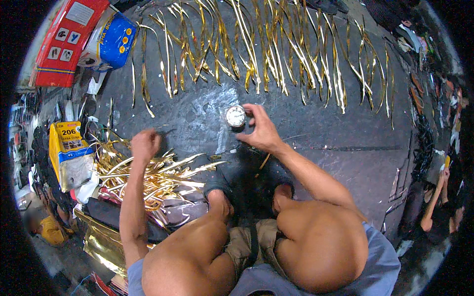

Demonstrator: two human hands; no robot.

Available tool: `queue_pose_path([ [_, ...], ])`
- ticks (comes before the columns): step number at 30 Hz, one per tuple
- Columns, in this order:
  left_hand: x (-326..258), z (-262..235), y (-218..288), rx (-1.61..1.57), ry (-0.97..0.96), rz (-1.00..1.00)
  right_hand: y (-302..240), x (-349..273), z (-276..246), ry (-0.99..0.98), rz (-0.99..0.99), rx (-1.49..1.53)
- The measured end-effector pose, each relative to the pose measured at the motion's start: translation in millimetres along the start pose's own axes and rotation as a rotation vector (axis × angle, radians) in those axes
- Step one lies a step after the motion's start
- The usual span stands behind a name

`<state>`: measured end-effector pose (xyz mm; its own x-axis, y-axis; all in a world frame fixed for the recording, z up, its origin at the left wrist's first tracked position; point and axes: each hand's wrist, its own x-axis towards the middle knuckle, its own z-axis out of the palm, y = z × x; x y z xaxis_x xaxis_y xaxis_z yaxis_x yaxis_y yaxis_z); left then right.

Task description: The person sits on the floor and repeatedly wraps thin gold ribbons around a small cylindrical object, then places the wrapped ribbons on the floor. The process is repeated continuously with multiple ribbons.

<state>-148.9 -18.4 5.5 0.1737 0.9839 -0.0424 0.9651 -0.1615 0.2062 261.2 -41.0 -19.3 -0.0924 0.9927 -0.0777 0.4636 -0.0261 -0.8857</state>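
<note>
My right hand (pixel 264 129) curls around the right side of a small round can (pixel 235 117) with a whitish, smeared top. Thumb and fingertips are at its edge, and a gap shows between can and palm. My left hand (pixel 145 144) is closed, slightly blurred, above a heap of loose gold strips (pixel 143 172). A thin dark thing shows beside its fingers; what the hand holds I cannot make out. Beyond the can, many gold strips (pixel 256 54) lie side by side in a long row on the dark work surface (pixel 192 116).
Red (pixel 64 44) and blue (pixel 114 42) boxes stand at the far left. Nearer, a yellow-and-blue container (pixel 71 153) sits beside the heap. A gold sheet (pixel 106 241) lies by my left thigh. At the right edge, another person's arm (pixel 434 200) shows.
</note>
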Motion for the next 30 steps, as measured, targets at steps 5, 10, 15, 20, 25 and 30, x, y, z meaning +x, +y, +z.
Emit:
queue_pose_path([
  [5,35.0,28.2,119.5,-0.262,-0.118,-0.010,-12.5,15.6,18.0,0.102,-0.061,-0.123],
  [10,43.9,48.4,169.0,-0.947,-0.200,-0.226,4.8,24.6,3.0,0.360,0.097,0.223],
  [15,37.5,69.0,183.8,-1.354,-0.325,-0.460,-16.3,26.1,-22.5,0.436,0.171,0.412],
  [20,32.7,68.3,185.0,-1.499,-0.528,-0.644,-38.6,23.1,-0.3,0.362,0.073,0.257],
  [25,11.9,73.3,158.2,-1.977,-0.657,-0.629,-33.7,22.5,-1.6,0.351,0.171,0.361],
  [30,27.7,48.8,141.5,-1.429,-0.672,-0.322,-9.6,13.2,-27.1,0.284,0.292,0.010],
])
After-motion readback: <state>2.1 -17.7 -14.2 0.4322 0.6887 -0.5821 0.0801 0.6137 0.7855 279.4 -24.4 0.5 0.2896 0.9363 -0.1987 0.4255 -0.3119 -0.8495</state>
